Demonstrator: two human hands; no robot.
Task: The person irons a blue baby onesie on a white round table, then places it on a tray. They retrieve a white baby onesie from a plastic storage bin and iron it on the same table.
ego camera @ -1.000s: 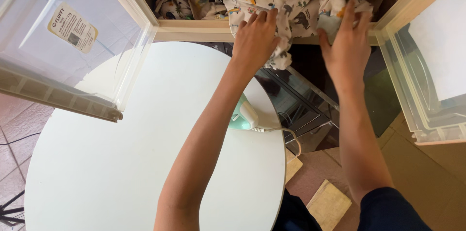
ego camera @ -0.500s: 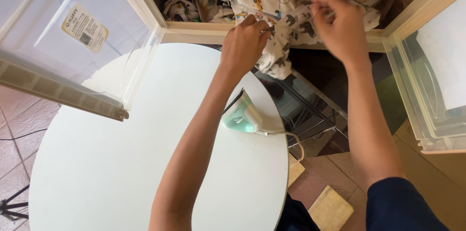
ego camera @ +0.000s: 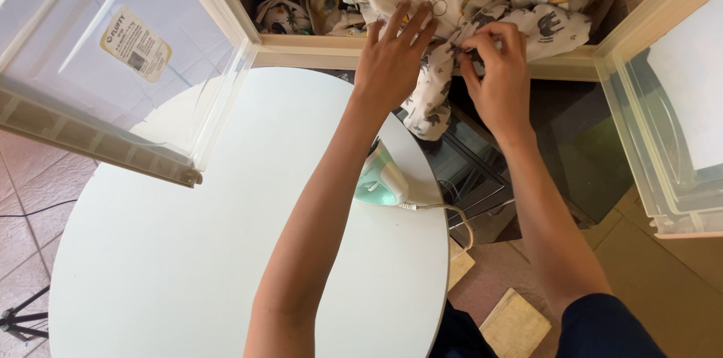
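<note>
Seen from above, two bare hands work a soft, cream cotton baby garment (ego camera: 452,4) printed with small animals and vehicles. It lies crumpled in an open cream-framed drawer (ego camera: 316,49), one fold hanging over the front rim. The left hand (ego camera: 392,60) rests flat on the cloth, fingers spread. The right hand (ego camera: 497,76) pinches a fold between thumb and fingertips. A smooth, round white table (ego camera: 188,268) sits below, carrying a small mint-green iron (ego camera: 380,181) with a cord. Half a second ago the left hand was closed in a pinch and the right was raised higher.
</note>
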